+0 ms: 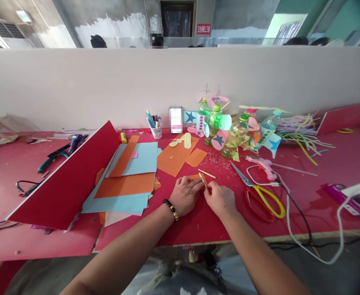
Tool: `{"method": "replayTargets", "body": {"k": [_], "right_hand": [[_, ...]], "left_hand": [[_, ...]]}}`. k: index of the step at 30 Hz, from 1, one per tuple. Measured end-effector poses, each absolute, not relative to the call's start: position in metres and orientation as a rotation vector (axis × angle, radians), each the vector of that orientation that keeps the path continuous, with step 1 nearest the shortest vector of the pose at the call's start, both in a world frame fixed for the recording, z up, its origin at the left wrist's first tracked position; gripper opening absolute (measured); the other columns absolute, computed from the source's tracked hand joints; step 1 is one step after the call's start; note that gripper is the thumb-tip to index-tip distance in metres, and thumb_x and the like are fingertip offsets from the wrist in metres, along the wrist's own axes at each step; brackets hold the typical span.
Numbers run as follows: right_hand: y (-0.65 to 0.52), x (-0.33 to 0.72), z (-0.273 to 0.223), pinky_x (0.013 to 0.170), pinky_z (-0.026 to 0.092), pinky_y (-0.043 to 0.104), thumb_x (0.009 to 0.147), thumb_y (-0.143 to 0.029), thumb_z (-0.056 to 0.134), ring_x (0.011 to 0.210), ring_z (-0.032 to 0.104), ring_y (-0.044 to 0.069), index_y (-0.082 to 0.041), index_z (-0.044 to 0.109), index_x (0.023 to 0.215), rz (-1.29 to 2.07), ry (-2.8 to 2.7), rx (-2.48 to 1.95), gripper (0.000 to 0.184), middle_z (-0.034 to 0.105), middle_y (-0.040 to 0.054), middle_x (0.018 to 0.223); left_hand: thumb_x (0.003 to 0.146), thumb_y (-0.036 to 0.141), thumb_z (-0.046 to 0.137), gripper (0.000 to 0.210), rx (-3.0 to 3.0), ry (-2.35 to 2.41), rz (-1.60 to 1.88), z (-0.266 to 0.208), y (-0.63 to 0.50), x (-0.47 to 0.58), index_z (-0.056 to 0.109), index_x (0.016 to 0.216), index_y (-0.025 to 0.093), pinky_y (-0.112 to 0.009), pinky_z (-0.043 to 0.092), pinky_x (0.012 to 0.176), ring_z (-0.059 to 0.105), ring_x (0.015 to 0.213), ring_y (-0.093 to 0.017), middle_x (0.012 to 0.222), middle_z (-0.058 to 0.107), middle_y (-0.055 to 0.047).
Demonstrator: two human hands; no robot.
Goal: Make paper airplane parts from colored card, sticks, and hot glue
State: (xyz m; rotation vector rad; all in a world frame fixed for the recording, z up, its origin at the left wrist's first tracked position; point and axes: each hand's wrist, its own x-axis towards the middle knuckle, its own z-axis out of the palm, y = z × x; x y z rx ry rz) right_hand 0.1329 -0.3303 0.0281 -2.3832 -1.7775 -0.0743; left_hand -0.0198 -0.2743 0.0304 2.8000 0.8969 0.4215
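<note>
My left hand [184,195], with a dark beaded bracelet, lies palm down with its fingers stretched forward on a small orange paper piece [194,177]. Its fingertips touch a short pale-yellow stick [201,176]. Close by, my right hand [220,199] is closed in a pinch on a thin orange-brown strip [205,180], whose lower end is hidden by the fingers; I cannot tell whether it is paper or a pencil. Just beyond both hands, another pale-yellow stick [207,173] lies loose on the red table.
Large scissors [258,190] and a pink glue gun [264,167] with cables lie right. Plastic bottles [233,137] with paper shapes stand behind. Orange paper [176,155] and stacked coloured sheets [127,184] lie left, beside a leaning red board [66,180]. A pen cup [157,131] stands at the back.
</note>
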Motion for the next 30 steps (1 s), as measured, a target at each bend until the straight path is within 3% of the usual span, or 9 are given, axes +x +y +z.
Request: {"method": "replayTargets", "body": {"k": [11,21,30], "right_hand": [[-0.326,0.129,0.033,0.058,0.038,0.027,0.084,-0.029,0.050,0.068,0.068,0.022,-0.019,0.064,0.085,-0.031,-1.705,-2.482,0.018,0.071,0.0085,0.072],[-0.325,0.128,0.033,0.061,0.041,0.029,0.085,-0.028,0.050,0.069,0.068,0.023,-0.018,0.065,0.086,-0.063,-1.689,-2.501,0.018,0.071,0.0106,0.073],[-0.338,0.153,0.040,0.053,0.037,0.026,0.082,-0.038,0.055,0.061,0.065,0.020,-0.022,0.063,0.076,0.064,-1.628,-2.148,0.019,0.069,0.0031,0.064]], "left_hand": [[0.094,0.024,0.031,0.043,2.814,0.869,0.429,0.029,-0.275,-0.019,0.044,0.135,0.031,-0.043,0.031,0.098,0.039,0.111,-0.023,0.139,0.048,0.002],[0.092,0.024,0.037,0.044,2.842,0.900,0.436,0.029,-0.276,-0.017,0.046,0.133,0.033,-0.043,0.033,0.094,0.040,0.109,-0.025,0.137,0.049,0.001],[0.091,0.024,0.037,0.041,2.838,0.884,0.502,0.033,-0.278,-0.019,0.049,0.130,0.032,-0.043,0.036,0.090,0.041,0.106,-0.024,0.138,0.049,0.003]]}}
